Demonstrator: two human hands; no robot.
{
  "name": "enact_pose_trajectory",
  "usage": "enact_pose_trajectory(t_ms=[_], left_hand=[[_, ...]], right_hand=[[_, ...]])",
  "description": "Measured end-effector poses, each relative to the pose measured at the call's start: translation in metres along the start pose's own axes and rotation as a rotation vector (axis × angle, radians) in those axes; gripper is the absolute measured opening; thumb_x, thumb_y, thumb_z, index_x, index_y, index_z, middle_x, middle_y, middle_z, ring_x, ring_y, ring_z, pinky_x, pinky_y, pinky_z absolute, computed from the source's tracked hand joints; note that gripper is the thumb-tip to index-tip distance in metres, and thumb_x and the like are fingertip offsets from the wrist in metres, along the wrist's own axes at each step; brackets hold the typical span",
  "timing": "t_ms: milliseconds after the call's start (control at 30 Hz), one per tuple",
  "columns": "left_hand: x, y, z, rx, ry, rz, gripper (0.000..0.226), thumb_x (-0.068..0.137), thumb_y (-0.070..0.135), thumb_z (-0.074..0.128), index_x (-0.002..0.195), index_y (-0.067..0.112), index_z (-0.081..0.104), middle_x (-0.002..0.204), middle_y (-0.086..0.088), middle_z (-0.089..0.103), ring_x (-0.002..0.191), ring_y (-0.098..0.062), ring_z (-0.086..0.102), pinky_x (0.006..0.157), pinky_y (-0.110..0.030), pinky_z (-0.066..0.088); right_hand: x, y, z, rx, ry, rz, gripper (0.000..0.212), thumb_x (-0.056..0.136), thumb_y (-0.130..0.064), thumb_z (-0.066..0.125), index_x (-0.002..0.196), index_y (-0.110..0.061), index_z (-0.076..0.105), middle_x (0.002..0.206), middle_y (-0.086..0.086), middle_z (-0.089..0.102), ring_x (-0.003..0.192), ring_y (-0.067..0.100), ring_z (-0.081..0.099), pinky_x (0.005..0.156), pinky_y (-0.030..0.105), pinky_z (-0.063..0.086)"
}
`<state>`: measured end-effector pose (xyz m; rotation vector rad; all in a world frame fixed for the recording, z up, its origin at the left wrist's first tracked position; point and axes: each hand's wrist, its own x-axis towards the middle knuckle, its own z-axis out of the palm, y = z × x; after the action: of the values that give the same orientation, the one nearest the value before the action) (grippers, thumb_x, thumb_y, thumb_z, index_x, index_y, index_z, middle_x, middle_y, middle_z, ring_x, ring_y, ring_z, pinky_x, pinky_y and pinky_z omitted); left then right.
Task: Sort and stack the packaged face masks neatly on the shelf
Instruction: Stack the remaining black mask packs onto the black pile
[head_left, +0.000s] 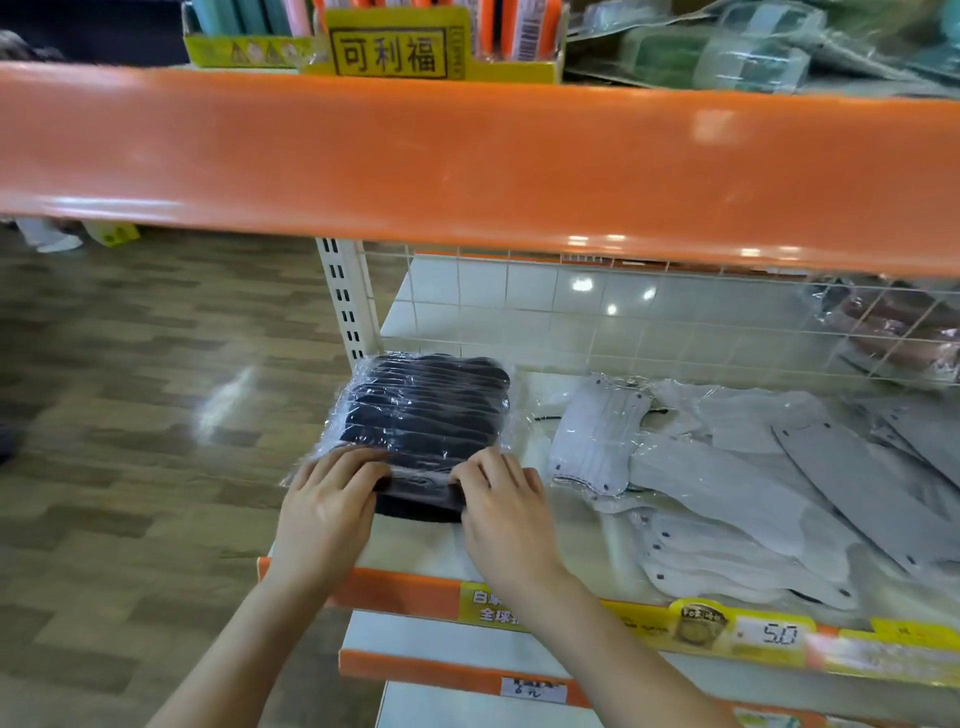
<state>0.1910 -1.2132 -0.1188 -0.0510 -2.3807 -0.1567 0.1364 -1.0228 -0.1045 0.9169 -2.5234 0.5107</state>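
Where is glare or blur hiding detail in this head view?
Head view: ceiling lights glare off the black mask pack's wrap and the orange shelf edge; right-side grey masks and top corners smear; shelf lines bow; both hands stay sharp.

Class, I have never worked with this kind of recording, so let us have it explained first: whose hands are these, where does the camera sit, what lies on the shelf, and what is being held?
There is one picture only, taken by a wide-angle camera worn on a person's head, looking forward and down. No machine is involved: the two bare hands belong to that person. The left hand and the right hand both grip the near end of a clear-wrapped pack of dark masks, which lies at the left end of a white shelf with an orange front edge. To its right lie loose packs of pale grey masks, overlapping untidily. Behind them is a wire grid. Yellow price labels run along the front edge. Another orange shelf above carries other goods.
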Motion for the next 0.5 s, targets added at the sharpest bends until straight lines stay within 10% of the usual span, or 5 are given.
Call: enact_pose_trajectory(t_ms=[333, 500], left_hand=[[-0.011, -0.008, 0.012, -0.139, -0.305, -0.1, 0.035, 0.07, 0.025, 0.043, 0.087, 0.018, 0.073, 0.106, -0.001, 0.071, 0.103, -0.02, 0.061, 0.088, -0.031, 0.047], [-0.01, -0.005, 0.015, -0.189, -0.361, -0.081, 0.032, 0.079, 0.034, 0.049, 0.09, 0.017, 0.075, 0.108, -0.003, 0.071, 0.1, -0.023, 0.067, 0.082, -0.041, 0.056]], right_hand=[[-0.008, 0.005, 0.014, -0.02, -0.095, 0.101, 0.048, 0.052, -0.035, 0.085, 0.093, -0.025, 0.063, 0.09, -0.007, 0.056, 0.082, 0.017, 0.06, 0.066, 0.032, 0.048], [-0.011, 0.004, 0.015, -0.026, -0.009, 0.03, 0.03, 0.078, -0.052, 0.055, 0.091, -0.026, 0.063, 0.09, -0.009, 0.056, 0.083, 0.015, 0.057, 0.069, 0.032, 0.046]])
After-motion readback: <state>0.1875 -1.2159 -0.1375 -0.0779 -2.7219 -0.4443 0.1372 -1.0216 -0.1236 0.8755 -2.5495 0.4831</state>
